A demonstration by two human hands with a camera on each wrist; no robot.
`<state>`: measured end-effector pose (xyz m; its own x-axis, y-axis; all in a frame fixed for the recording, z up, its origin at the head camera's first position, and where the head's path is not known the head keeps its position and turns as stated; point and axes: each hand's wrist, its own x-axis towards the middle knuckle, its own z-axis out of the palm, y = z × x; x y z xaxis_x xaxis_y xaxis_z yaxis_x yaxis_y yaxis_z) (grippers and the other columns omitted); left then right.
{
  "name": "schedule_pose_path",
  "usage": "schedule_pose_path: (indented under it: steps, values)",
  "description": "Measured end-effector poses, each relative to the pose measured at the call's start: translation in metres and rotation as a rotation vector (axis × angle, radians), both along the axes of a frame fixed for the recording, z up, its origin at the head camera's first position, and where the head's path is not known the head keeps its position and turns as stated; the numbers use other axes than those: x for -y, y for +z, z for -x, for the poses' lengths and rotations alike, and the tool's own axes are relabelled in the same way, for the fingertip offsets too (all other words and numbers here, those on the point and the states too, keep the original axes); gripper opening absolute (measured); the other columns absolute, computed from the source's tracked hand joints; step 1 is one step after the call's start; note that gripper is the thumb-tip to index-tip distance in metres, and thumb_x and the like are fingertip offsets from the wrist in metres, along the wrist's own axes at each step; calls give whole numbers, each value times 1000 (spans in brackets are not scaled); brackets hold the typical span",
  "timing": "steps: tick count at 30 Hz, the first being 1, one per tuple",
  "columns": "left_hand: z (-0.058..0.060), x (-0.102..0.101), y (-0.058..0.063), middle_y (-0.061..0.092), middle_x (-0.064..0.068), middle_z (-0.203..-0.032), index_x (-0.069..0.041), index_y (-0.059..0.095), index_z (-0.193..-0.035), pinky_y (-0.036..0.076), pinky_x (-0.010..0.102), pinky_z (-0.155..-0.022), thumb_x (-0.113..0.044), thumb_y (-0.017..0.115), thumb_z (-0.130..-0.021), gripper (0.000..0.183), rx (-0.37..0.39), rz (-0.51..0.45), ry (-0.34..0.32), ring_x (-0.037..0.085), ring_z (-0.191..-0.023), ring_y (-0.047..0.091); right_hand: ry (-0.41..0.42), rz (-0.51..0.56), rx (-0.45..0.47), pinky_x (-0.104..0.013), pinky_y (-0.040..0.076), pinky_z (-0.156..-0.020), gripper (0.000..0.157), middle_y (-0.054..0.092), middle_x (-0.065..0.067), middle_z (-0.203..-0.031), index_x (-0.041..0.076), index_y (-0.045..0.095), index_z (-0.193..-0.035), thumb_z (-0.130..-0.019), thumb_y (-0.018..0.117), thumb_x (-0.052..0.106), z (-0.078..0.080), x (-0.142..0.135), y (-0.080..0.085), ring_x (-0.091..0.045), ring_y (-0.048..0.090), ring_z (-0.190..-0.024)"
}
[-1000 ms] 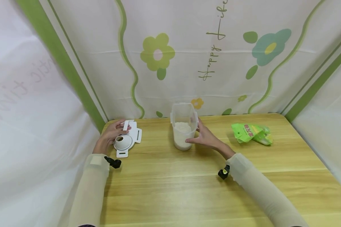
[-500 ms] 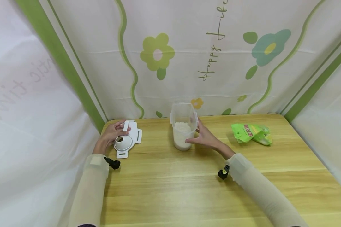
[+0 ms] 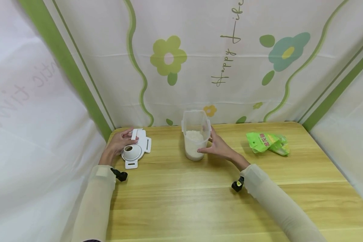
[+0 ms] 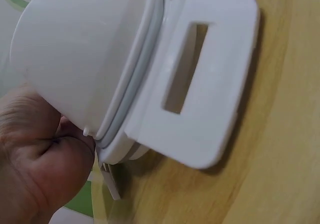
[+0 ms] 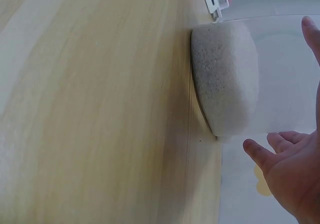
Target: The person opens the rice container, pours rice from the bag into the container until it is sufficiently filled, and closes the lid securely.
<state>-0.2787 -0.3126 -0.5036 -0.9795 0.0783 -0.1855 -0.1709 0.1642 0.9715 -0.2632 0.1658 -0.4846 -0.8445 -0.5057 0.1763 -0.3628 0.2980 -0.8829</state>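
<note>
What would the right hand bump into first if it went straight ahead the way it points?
The right hand would first meet the tall clear plastic container partly filled with white grains. Its fingers reach round it, seemingly touching, though any small gap is hard to judge.

My sleeves (image 3: 95, 205) plain cream, wrist cameras (image 3: 121, 175) black. Lid (image 3: 143, 136) white, grey ring (image 4: 135, 81) round its spout base. Container (image 3: 193, 120) clear, colourless; grains (image 3: 194, 135) inside white. Bag (image 3: 267, 143) bright green, yellow patches, red print. Counter (image 3: 175, 201) honey-yellow, streaky wood grain. Cloth wall (image 3: 199, 20) facing me white, green bands, wavy green lines; lime flower (image 3: 160, 50), pink centre; teal flower (image 3: 278, 50), yellow centre; small orange flower (image 3: 210, 110).
</note>
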Motion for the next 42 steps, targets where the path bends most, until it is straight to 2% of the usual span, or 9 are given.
schedule_pose_path:
  steps: [10,17,23,26,30,35,39,42]
  values:
    - [-2,-5,5,59,28,-141,-3,37,-163,57,17,-89,7,80,-90,84,10,59,46,-2,-90,73,-6,0,15,-67,32,-120,129,22,-19,-174,25,-3,-171,-84,92,16,-1,-1,-2,-40,31,-156]
    - [-3,-8,14,71,15,-126,-3,41,-161,58,18,-89,2,81,-91,81,-33,60,7,-1,-94,74,-14,-1,18,-67,33,-120,131,24,-20,-172,24,-1,-172,-82,94,17,-2,-3,-1,-40,33,-155]
    - [-5,-15,23,64,23,-134,-4,44,-160,58,17,-88,0,82,-91,80,-63,92,0,-1,-94,74,-2,2,22,-68,33,-119,130,22,-21,-173,19,-2,-172,-83,93,19,-1,-2,-2,-43,31,-156]
    - [-5,-19,31,65,23,-135,-6,44,-160,57,16,-89,-6,85,-90,82,-71,120,-11,-2,-96,73,-2,2,15,-68,34,-119,131,21,-20,-173,20,-3,-172,-83,93,19,0,-3,-2,-43,31,-156]
    - [-6,-25,42,69,24,-133,-4,42,-161,57,19,-91,-7,85,-89,84,-65,97,-24,2,-98,75,-12,-5,16,-66,36,-119,132,23,-17,-173,22,-2,-172,-81,94,21,0,-2,-1,-39,33,-155]
    - [-3,-32,54,74,17,-126,-2,39,-161,57,18,-90,-5,86,-89,86,-68,86,-24,4,-96,77,-9,-1,20,-67,35,-119,133,21,-16,-174,25,-3,-172,-81,95,22,0,-2,-1,-39,32,-156]
    - [-2,-39,63,77,15,-120,-1,42,-160,59,18,-87,-6,86,-88,84,-87,88,-17,6,-92,77,5,17,15,-69,33,-119,132,20,-17,-174,26,-3,-172,-82,94,21,1,-2,-1,-40,30,-156]
    - [-2,-44,70,75,17,-123,-4,48,-158,58,18,-85,-9,88,-88,81,-94,114,-15,5,-92,77,6,15,17,-69,33,-119,132,19,-16,-175,27,-4,-172,-82,94,22,1,-1,-1,-39,30,-157]
